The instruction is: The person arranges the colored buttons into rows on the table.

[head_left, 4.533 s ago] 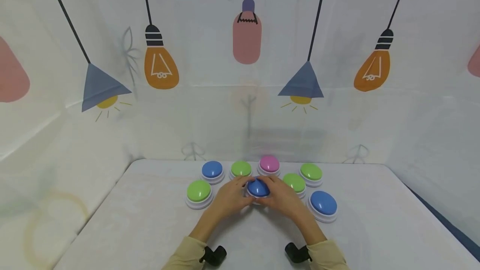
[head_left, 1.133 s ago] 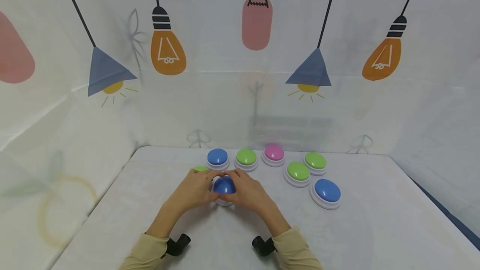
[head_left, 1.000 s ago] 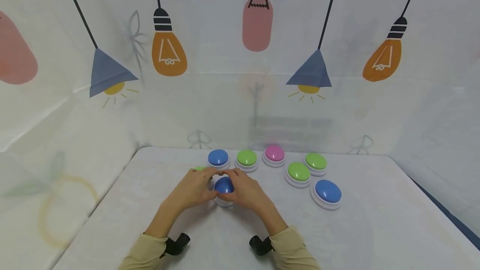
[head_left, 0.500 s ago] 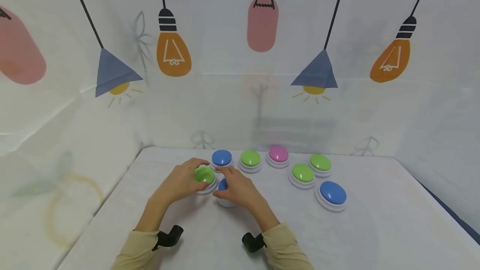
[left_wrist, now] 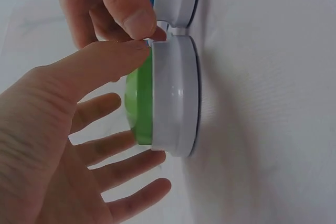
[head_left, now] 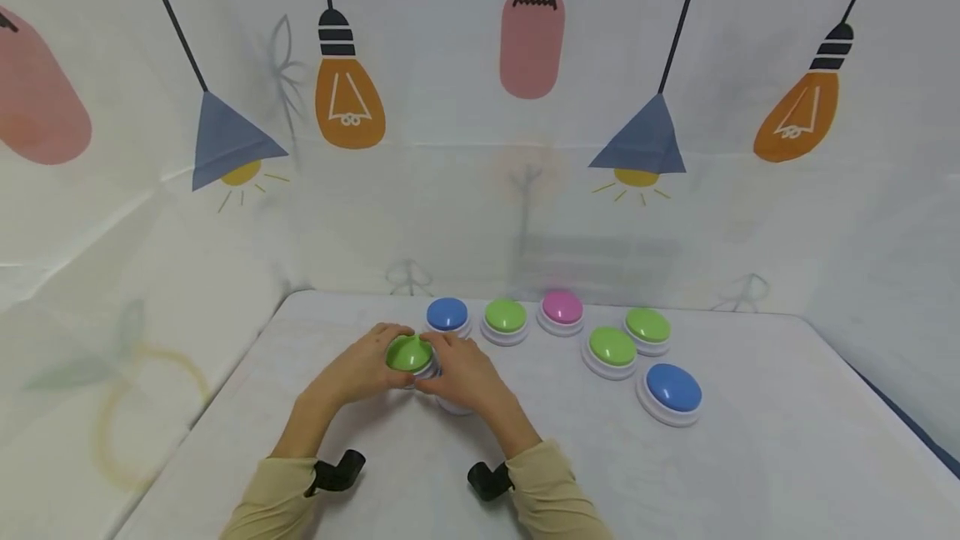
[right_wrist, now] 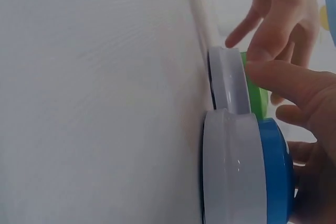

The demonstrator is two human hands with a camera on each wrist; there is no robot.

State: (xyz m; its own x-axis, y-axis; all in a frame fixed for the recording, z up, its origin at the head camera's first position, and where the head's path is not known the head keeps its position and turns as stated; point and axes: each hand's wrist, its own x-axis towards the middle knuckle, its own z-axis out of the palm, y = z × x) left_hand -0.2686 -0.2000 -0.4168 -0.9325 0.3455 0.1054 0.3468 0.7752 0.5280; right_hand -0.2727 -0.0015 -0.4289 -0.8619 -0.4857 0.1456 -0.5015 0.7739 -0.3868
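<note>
Both hands ring a green-domed push button [head_left: 408, 354] with a white base at the table's left centre. My left hand [head_left: 360, 369] curves around its left side; in the left wrist view its thumb lies across the dome's edge, other fingers spread behind. My right hand [head_left: 468, 373] lies on the right side, its thumb tip meeting the left thumb near the dome. Beneath the right hand sits a blue push button [right_wrist: 278, 171], close beside the green one; in the head view its dome is covered and only some white base shows.
Behind the hands stand another blue button [head_left: 447, 314], a green button [head_left: 506, 317] and a pink button [head_left: 562, 307]. To the right are two more green buttons [head_left: 612, 347] and a blue button [head_left: 673, 388]. A lamp-printed curtain [head_left: 450, 215] backs the white table [head_left: 637, 490].
Over the longer span the blue button has shifted left, near the green one. Both hands have since parted from around its dome and moved left to encircle the green button.
</note>
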